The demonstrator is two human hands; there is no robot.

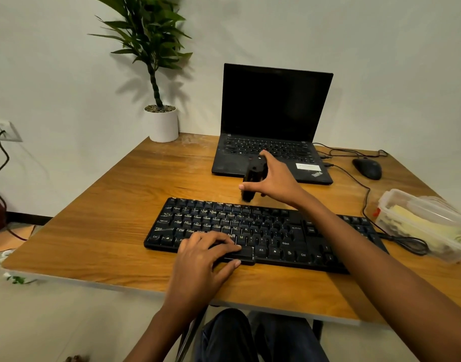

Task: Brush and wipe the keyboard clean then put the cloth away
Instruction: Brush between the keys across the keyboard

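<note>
Steadying the keyboard (271, 231), lying long-ways left to right on the counter (106, 205), with relaxed fingers of the left hand (200, 259) on its near edge, and gripping the brush (252, 178), tip down, in the right hand (276, 181) just over the far key row, likely sweeping next along that axis.

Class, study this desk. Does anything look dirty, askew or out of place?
Yes. Pale dust speckles the left-hand keys of the keyboard, while the right hand holds the brush over its far edge. The palm rest of the laptop looks dusty too, and a whitish smear marks the table beside the white pot.
</note>
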